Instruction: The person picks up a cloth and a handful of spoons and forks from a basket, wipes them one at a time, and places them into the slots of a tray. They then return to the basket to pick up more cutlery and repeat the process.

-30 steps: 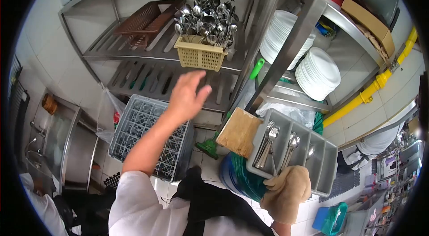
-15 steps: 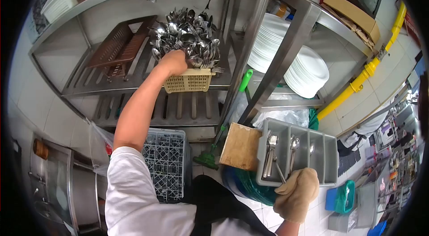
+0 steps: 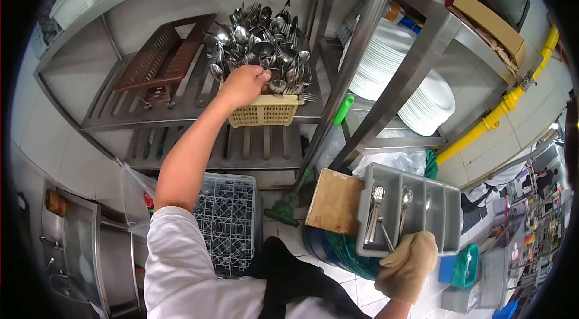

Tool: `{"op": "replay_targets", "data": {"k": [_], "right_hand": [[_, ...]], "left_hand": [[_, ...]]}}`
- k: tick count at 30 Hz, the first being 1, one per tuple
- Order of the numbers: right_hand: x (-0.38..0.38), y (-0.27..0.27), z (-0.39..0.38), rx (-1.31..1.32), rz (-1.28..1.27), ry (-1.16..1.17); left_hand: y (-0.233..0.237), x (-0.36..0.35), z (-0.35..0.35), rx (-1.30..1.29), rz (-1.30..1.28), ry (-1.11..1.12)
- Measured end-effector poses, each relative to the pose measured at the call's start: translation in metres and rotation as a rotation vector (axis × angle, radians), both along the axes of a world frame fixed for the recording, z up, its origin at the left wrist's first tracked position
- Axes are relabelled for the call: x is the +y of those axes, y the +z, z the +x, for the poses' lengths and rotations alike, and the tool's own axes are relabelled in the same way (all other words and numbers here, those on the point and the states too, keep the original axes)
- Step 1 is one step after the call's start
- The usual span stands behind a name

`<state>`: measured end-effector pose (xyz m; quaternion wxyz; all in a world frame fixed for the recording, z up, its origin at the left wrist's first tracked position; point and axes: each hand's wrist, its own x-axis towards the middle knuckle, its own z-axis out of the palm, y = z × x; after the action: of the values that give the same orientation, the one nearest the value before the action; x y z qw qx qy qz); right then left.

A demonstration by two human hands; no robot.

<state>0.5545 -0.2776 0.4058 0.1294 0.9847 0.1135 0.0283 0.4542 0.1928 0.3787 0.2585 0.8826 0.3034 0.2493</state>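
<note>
My left hand [image 3: 244, 86] is bare and reaches to the front of a cream plastic basket [image 3: 263, 115] heaped with spoons and forks [image 3: 263, 47]. Its fingers are closed in a pinch on a piece of cutlery; whether this is a spoon or a fork cannot be told. A tan cloth mitt covers my right hand [image 3: 408, 266], which is curled at the front rim of a grey divided cutlery tray [image 3: 445, 213]. Forks [image 3: 375, 204] and spoons [image 3: 406, 201] lie in its compartments. One slim handle [image 3: 386, 238] runs up to the mitt; what the mitt grips is hidden.
A brown dish rack [image 3: 163, 65] shares the slatted metal shelf with the basket. White plates [image 3: 380, 59] are stacked beyond the steel post. Below stand a grey glass rack [image 3: 224, 222] and a green-handled broom [image 3: 344, 109]. A wooden board [image 3: 335, 201] adjoins the tray.
My left hand has shifted right along the basket's front, and its fingertips now show at the cutlery. My right hand stays at the tray. The whole view has shifted slightly.
</note>
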Motion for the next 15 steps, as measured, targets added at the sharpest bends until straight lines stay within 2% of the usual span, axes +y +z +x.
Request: {"op": "replay_targets", "data": {"k": [2,3,6,7,9,12,14,15], "right_hand": [[-0.005,-0.002,0.001,-0.012,0.009,0.018],[-0.008,-0.002,0.003,-0.017,0.014,0.026],[-0.009,-0.003,0.003,-0.034,0.014,0.059],[-0.007,-0.002,0.003,-0.045,0.014,0.069],[-0.008,-0.003,0.002,-0.059,0.011,0.088],[-0.006,-0.004,0.0,-0.074,0.0,0.123],[-0.006,-0.005,-0.003,-0.088,0.0,0.14],[-0.008,-0.007,-0.004,-0.095,-0.001,0.147]], "left_hand": [[-0.001,0.001,0.0,-0.181,-0.04,0.082],[-0.002,0.001,0.001,-0.491,-0.335,0.06],[0.002,0.006,-0.008,-0.94,-0.305,0.049],[0.006,0.007,-0.011,-0.944,-0.305,0.049],[0.017,0.005,-0.019,-1.13,-0.198,0.0],[0.031,-0.003,-0.021,-1.171,-0.184,-0.035],[0.026,-0.006,-0.013,-1.131,-0.226,-0.06],[0.018,-0.007,-0.007,-1.032,-0.283,-0.064]]}}
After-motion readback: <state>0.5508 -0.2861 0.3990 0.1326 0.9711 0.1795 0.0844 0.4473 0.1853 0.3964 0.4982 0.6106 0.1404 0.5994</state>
